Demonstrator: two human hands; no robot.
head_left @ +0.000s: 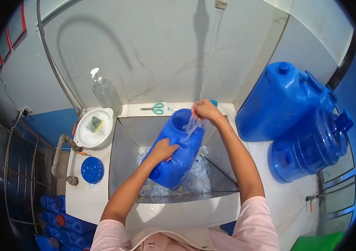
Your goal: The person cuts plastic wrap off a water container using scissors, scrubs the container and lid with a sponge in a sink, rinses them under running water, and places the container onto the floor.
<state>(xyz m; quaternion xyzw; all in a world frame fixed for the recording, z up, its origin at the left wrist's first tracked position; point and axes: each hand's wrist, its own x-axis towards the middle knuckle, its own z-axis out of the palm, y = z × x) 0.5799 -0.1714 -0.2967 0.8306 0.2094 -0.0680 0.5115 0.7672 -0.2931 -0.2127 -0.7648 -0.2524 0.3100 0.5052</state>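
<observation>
A blue plastic water container (174,167) with a wide mouth is tilted over the sink (123,138). My left hand (163,150) grips it round the side, thumb and fingers pressed to the wet wall. At the mouth, my right hand (205,111) has its fingers bent at the rim; the fingertips are partly hidden. A stream of water (211,54) falls from above beside this hand and splashes over the container's mouth and side. Beneath the container, crumpled clear-whitish plastic pieces (199,178) lie in the sink.
On the left ledge are a white basin (86,138) with suds and a sponge (95,124), a blue lid (92,170) and a pump bottle (107,94). Scissors (155,108) lie behind the sink. A blue jerrycan (266,104) and a round water jug (303,150) stand on the right.
</observation>
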